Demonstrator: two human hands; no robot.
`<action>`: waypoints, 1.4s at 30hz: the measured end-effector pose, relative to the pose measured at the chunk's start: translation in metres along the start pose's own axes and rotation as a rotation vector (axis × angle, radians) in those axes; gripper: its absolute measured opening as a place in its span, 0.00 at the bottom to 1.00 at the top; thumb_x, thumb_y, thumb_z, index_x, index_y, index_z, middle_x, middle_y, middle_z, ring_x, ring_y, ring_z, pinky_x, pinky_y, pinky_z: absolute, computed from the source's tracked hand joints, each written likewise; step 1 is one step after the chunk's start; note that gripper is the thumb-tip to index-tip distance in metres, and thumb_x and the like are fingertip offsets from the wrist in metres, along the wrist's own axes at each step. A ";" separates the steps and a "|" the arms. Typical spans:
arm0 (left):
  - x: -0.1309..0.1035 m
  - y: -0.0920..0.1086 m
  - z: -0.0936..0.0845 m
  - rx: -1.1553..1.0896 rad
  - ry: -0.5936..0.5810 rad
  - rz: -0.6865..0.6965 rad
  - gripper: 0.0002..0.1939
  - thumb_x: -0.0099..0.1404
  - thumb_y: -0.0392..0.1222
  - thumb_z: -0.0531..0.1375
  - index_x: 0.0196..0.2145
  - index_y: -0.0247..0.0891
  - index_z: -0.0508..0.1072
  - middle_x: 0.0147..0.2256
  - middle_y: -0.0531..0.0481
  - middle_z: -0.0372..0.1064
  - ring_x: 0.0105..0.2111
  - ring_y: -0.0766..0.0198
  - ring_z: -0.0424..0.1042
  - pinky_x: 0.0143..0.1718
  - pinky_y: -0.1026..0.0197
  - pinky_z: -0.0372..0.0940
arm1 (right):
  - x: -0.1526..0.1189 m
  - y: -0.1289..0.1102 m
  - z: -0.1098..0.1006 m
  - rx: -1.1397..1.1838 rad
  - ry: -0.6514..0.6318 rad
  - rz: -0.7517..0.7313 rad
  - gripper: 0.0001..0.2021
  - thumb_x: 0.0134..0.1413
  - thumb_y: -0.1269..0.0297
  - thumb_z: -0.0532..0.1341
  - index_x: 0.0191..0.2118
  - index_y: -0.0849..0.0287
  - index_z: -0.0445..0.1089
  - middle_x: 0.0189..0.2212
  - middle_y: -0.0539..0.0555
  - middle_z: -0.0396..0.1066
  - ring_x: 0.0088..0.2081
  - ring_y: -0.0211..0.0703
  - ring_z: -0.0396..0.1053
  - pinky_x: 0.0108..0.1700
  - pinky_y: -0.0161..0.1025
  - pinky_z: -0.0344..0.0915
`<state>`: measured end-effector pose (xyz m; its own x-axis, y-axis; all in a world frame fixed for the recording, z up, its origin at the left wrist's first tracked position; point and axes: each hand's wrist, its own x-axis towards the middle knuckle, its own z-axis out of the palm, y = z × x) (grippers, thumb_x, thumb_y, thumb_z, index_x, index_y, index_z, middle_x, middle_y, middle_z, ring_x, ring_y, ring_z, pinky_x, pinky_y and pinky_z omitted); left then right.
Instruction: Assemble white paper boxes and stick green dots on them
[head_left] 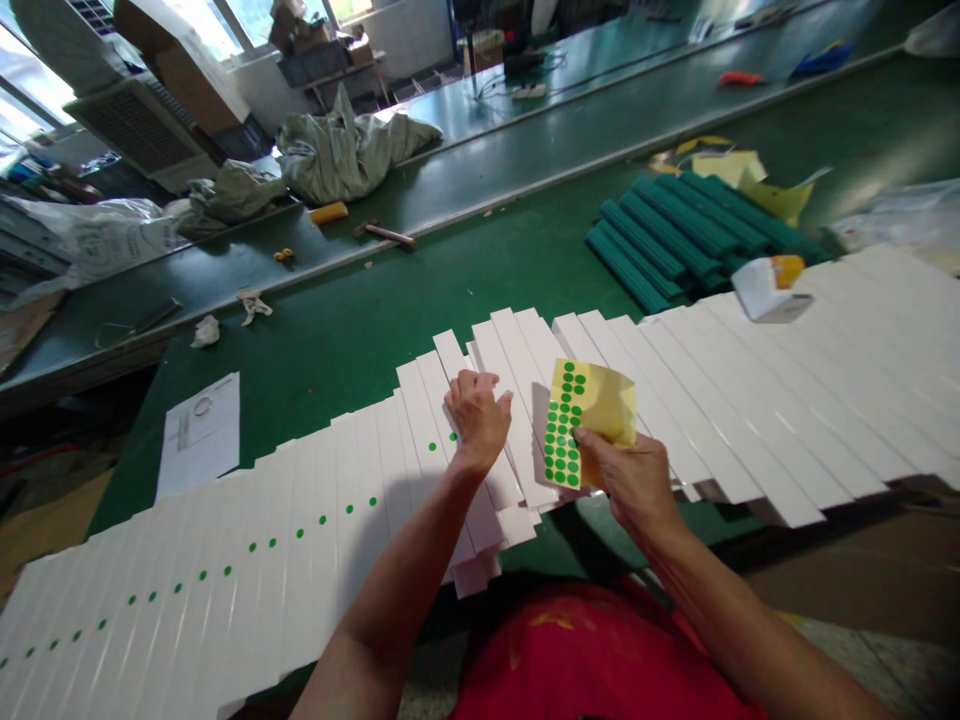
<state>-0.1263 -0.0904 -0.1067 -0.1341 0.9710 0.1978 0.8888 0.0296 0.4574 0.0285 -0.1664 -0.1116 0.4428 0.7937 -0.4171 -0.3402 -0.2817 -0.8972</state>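
A long row of overlapping white boxes [750,400] lies across the green table [360,320]. The boxes at the left each carry a small green dot sticker [350,509]. My left hand [476,415] presses fingers down on a white box near the middle of the row, beside the last dot. My right hand [634,475] holds a yellow backing sheet [592,420] with columns of green round stickers, tilted above the boxes.
A stack of dark green strips [675,240] and yellow papers lie at the back right. A small white box with an orange item [772,285] rests on the row. A printed paper [199,435] lies left; bags, a hammer [386,233] and tools sit on the far bench.
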 end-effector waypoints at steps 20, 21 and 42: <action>-0.028 0.032 -0.006 -0.119 0.041 0.283 0.07 0.61 0.36 0.61 0.25 0.39 0.75 0.29 0.49 0.70 0.34 0.60 0.66 0.38 0.56 0.54 | 0.004 0.007 0.002 -0.073 -0.038 -0.049 0.15 0.35 0.61 0.73 0.30 0.66 0.76 0.24 0.53 0.76 0.24 0.43 0.72 0.25 0.35 0.71; -0.029 0.033 -0.006 -0.102 0.055 0.311 0.08 0.61 0.36 0.61 0.25 0.38 0.74 0.30 0.49 0.70 0.34 0.59 0.65 0.38 0.55 0.54 | 0.004 0.007 0.002 -0.079 -0.039 -0.053 0.14 0.35 0.61 0.73 0.29 0.66 0.76 0.23 0.53 0.75 0.24 0.43 0.72 0.25 0.35 0.70; 0.019 0.016 0.030 -0.155 -0.167 0.043 0.06 0.58 0.35 0.61 0.26 0.40 0.77 0.34 0.49 0.69 0.39 0.60 0.66 0.44 0.57 0.61 | 0.023 0.003 -0.014 -0.058 0.017 -0.029 0.14 0.35 0.62 0.73 0.28 0.65 0.75 0.22 0.53 0.75 0.22 0.43 0.71 0.25 0.36 0.70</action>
<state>-0.1017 -0.0645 -0.1220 -0.0123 0.9967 0.0799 0.8126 -0.0366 0.5816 0.0490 -0.1566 -0.1262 0.4657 0.7928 -0.3932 -0.2789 -0.2902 -0.9154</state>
